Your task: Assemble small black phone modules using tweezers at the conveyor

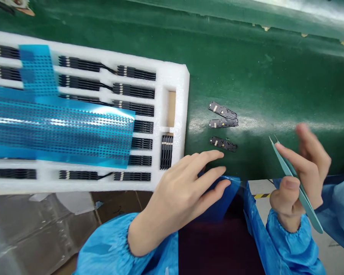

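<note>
A pair of teal tweezers (295,183) is held in my right hand (304,172), its tips apart and pointing up and left over the green table. My left hand (186,183) has its fingers spread just below the lowest of three flat black parts; I see nothing in its grasp, though its palm side is hidden. That lowest black part (223,144) lies apart from the others. Above it, the middle black part (223,123) touches the upper black part (222,109) at the right end. Each carries small pale patches.
A white foam tray (172,72) to the left holds rows of similar black parts. Blue perforated film (60,126) lies across it. Near the table's front edge hangs a blue sheet (223,202); plastic-wrapped boxes (40,233) stand below the tray.
</note>
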A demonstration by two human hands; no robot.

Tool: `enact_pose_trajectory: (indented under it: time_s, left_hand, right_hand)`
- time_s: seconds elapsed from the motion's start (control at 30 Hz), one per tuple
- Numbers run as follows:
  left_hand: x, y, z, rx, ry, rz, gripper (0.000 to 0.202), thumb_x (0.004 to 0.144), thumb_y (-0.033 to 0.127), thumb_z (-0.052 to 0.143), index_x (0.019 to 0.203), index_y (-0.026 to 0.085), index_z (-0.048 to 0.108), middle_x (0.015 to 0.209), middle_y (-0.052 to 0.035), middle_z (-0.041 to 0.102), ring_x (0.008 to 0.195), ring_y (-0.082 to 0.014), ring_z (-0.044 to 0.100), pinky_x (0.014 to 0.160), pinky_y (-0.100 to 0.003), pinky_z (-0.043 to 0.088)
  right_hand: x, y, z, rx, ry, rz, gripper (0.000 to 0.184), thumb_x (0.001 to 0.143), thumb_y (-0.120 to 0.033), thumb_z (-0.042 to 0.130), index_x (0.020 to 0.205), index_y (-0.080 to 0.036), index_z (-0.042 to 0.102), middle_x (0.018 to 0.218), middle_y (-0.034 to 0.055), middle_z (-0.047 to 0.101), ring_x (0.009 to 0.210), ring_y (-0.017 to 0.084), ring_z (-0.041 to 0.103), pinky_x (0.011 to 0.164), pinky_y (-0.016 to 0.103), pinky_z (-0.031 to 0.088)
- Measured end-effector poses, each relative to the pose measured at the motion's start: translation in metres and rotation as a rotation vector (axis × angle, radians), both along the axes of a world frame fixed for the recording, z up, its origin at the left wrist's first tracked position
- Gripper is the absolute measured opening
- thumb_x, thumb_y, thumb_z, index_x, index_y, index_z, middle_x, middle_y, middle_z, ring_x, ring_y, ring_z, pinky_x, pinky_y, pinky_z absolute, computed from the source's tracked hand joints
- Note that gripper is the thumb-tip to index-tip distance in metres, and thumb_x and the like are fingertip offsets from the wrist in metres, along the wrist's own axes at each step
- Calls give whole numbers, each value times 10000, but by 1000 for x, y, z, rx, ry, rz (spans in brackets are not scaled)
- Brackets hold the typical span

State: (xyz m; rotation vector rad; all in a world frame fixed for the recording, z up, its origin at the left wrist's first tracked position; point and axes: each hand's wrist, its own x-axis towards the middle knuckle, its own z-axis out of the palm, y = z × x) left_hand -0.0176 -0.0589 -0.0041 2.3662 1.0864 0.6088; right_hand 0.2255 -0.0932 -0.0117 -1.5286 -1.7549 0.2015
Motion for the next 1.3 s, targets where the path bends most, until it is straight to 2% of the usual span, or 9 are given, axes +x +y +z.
enact_pose_trajectory:
  time_s: [0.03,0.1,0.17,0.27,0.47,0.63,0.9,1.03,1.3]
  left_hand:
    - [-2,-1,1,-5,-16,26,186,1149,233,626,1029,158,747,1269,-120,800,899,-202,766,787,-344,605]
    - [-3,-1,2,11,-21,91,277,1159,217,603,907,174,709,1140,-75,813,848,-181,762,762,-326,593]
    - [-2,1,1,57,21,166,198,1155,201,612,1002,167,732,1085,-48,811,852,-179,775,760,-320,594]
    - [0,10,2,153,167,214,185,1136,181,639,1295,129,718,1156,-59,809,846,-204,790,699,-351,590]
    - [12,31,8,152,523,101,199,1073,133,706,1268,150,744,1145,-50,771,657,-194,734,549,-368,531]
    - [23,39,10,41,675,82,91,1090,116,659,1097,158,740,1059,-63,730,647,-204,735,503,-353,426]
    - [23,31,3,34,598,145,175,1068,46,614,947,157,675,939,-59,698,664,-225,721,546,-358,458]
    - [22,26,-3,90,521,168,218,1062,32,595,907,170,659,900,-54,686,647,-222,700,562,-359,460]
    - [22,24,-10,118,453,186,232,1072,47,596,886,174,647,877,-53,666,648,-222,677,596,-360,457]
  right_hand:
    - [0,4,6,27,-44,-17,427,1177,-353,420,1465,-277,726,1695,119,572,1642,471,469,1299,758,443]
    - [-3,15,12,50,-55,9,383,1151,-244,469,1415,-272,744,1524,126,702,1500,414,633,1168,646,585]
    - [-7,26,13,-68,-58,112,376,1122,-144,492,1398,-250,723,1234,98,794,1118,265,799,886,424,669]
    - [-13,42,7,-286,-118,178,202,1096,-229,635,1267,-211,741,1003,50,773,779,181,721,625,315,557]
    - [-14,61,1,-681,-70,187,55,995,-248,788,1014,-244,737,1011,17,766,834,191,687,701,306,534]
    - [-9,71,11,-807,69,226,89,977,-282,795,911,-241,751,884,-19,761,689,141,569,664,291,456]
    - [-2,105,14,-590,189,108,173,969,-377,789,927,-219,843,619,-50,526,584,132,424,580,293,369]
    - [-15,113,3,-486,53,106,130,968,-308,744,908,-227,827,803,7,669,657,151,499,654,305,470]
    - [-17,92,-2,-328,-322,194,201,1032,-351,738,1208,-254,749,1193,78,737,909,224,723,667,332,530]
